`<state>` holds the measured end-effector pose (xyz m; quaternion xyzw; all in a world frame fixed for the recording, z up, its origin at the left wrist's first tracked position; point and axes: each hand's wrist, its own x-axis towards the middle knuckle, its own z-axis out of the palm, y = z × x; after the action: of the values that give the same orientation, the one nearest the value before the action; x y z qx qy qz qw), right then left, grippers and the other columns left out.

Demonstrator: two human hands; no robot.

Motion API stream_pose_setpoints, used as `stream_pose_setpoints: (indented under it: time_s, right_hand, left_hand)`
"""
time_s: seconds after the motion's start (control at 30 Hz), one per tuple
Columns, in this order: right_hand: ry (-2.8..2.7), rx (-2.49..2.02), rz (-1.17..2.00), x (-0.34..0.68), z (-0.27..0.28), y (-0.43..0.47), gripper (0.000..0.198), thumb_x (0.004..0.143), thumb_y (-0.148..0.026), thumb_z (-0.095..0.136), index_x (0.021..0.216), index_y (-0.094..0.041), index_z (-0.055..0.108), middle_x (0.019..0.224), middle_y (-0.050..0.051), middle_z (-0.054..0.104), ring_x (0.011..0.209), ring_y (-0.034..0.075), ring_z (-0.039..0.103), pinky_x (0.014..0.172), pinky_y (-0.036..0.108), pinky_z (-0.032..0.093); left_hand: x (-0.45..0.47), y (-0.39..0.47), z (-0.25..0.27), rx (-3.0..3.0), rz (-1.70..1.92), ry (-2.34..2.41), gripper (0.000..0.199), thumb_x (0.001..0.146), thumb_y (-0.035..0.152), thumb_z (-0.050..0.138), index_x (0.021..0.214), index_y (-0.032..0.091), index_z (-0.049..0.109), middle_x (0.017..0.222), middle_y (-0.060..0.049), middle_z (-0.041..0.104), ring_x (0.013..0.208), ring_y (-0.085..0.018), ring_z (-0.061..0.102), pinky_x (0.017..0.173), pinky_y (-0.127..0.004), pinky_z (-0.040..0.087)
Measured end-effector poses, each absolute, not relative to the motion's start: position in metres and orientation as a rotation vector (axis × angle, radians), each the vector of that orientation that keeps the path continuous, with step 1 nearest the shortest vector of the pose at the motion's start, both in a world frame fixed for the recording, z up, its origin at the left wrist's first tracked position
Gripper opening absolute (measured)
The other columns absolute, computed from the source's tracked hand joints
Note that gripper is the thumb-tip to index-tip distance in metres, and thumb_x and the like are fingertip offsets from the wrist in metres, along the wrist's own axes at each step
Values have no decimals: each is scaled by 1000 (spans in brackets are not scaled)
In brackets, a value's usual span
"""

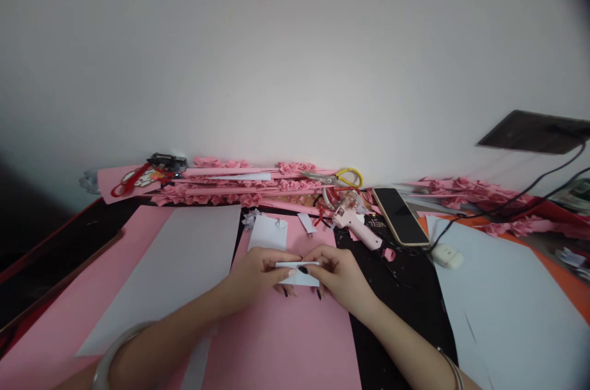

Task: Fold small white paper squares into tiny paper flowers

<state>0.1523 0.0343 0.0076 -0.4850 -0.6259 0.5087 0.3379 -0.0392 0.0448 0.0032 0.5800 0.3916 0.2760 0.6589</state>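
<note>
The left hand [251, 274] and the right hand [343, 274] both pinch a small white paper piece [302, 280], fingers clamped on its two ends. It is above the pink sheet [286, 341]; it seems folded, but the fingers partly hide it.

Left forearm [175, 338] slanting in from the near left, right forearm [405, 341] from the near right, left hand [249, 273] and right hand [345, 273] close together at centre, both pinching, thumbs [319, 272] on the near side, tips almost meeting, index fingers [282, 255] farther back, bent.
</note>
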Motion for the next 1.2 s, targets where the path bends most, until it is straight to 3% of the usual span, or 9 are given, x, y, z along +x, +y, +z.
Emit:
stream_pose_setpoints:
  time_s: [0.27, 0.4, 0.53, 0.93, 1.2]
  right_hand:
    - [-1717, -1275, 1277, 152, 7, 33, 11, 79, -26, 59, 77, -15, 61, 46, -5, 49, 34, 8, 46, 37, 17, 34]
    - [-1846, -1216, 1246, 150, 9, 32, 10, 80, -20, 56, 72, -16, 60, 53, -3, 51, 41, 8, 47, 43, 18, 35]
    - [-1949, -1140, 1185, 148, 15, 31, 17, 83, -19, 51, 66, -16, 55, 56, -4, 46, 48, 9, 41, 46, 19, 31]
    - [-1850, -1159, 1204, 150, 8, 34, 49, 81, -39, 54, 50, -19, 22, 49, -8, 19, 47, 7, 17, 42, 21, 16]
    - [-1732, -1146, 1230, 155, 6, 36, 51, 84, -47, 50, 49, -20, 24, 47, -7, 23, 45, 7, 21, 43, 22, 18]
  left_hand:
    - [-38, 43, 2, 1315, 638, 948, 48, 76, 21, 59, 122, 14, 54, 86, -7, 72, 64, -19, 69, 65, -33, 55]
    - [-39, 40, 0, 1388, 637, 913, 54, 77, 15, 53, 130, 20, 45, 92, -5, 71, 65, -19, 70, 65, -32, 55]
    - [-38, 36, -1, 1440, 616, 910, 54, 77, 13, 51, 130, 22, 45, 88, -3, 71, 64, -20, 71, 61, -30, 54]
    - [-35, 36, 4, 1321, 569, 911, 53, 75, 15, 55, 127, 20, 49, 68, 1, 71, 64, -21, 70, 62, -30, 54]
    - [-37, 39, 7, 1239, 589, 889, 51, 75, 19, 59, 126, 16, 50, 67, -1, 71, 62, -20, 69, 63, -32, 55]
